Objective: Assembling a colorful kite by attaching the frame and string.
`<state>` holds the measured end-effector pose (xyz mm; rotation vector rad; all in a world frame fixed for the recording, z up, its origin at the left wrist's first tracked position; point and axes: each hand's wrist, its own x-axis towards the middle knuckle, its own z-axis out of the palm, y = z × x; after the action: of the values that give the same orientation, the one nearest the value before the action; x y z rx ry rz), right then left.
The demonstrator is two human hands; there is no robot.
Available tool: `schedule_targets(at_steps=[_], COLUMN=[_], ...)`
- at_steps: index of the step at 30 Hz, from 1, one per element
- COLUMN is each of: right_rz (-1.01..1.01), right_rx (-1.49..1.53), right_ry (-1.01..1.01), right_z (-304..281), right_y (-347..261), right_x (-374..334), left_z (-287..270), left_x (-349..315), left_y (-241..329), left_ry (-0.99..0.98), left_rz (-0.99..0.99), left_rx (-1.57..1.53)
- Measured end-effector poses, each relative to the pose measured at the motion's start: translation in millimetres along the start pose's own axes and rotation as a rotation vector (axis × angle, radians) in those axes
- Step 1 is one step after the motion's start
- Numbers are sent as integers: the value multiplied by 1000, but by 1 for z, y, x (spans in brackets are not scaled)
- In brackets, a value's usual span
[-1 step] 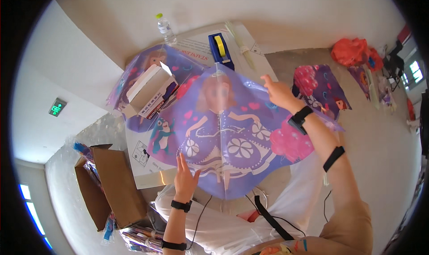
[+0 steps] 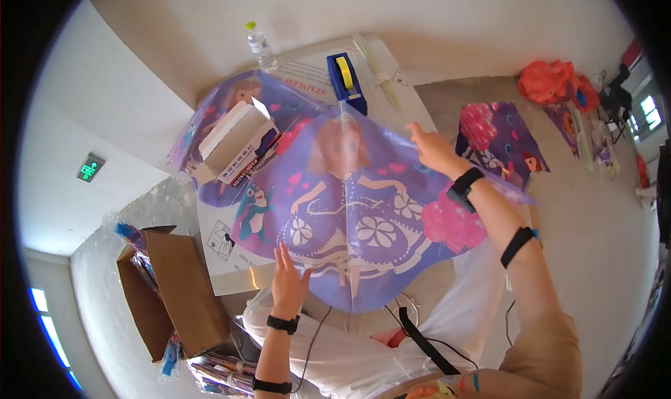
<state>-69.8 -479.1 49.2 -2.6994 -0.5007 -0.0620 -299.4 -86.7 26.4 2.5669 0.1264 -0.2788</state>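
Spread in front of me is a thin purple kite [image 2: 335,224], printed with a doll-like figure in a wide dress and a pink cloud shape at the right. A straight line runs down its middle. My left hand [image 2: 286,287] rests at its lower left edge, fingers stretched out and holding nothing. Over its upper right edge is my right hand [image 2: 431,148], fingers extended and apart; whether they touch the sheet I cannot tell. Beneath, at the left, lies another similar kite [image 2: 203,137] with an opened white carton [image 2: 241,144] on it.
A blue tape dispenser [image 2: 347,88] with yellow tape, a bundle of thin pale rods [image 2: 376,67] and a water bottle [image 2: 258,46] stand toward the table's far side. A cardboard box [image 2: 185,287] sits at the left. Folded printed sheets [image 2: 500,140] and a red bag [image 2: 549,82] lie right.
My right hand and forearm have shifted very slightly left. The left hand and the kite stay where they were.
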Motion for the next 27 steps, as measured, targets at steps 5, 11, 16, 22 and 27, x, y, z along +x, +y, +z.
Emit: schedule_targets(at_steps=[5,11,16,22,27], right_rz=[-90,-94,-54,-163,-228], right_rx=[-83,126,144,172,156], right_ry=[9,-18,44,132,132], right_z=[66,98,104,115,143], right_y=[4,-25,-48,-74,-85], right_x=[1,13,25,22,28], left_z=[-39,-31,36,61,61], left_x=[-1,64,124,137,140], left_y=[-2,69,88,72,76], left_ry=[224,164,37,-7,4], left_rz=[-74,448,555,462,473], left_rx=[42,-124,-69,21,-49])
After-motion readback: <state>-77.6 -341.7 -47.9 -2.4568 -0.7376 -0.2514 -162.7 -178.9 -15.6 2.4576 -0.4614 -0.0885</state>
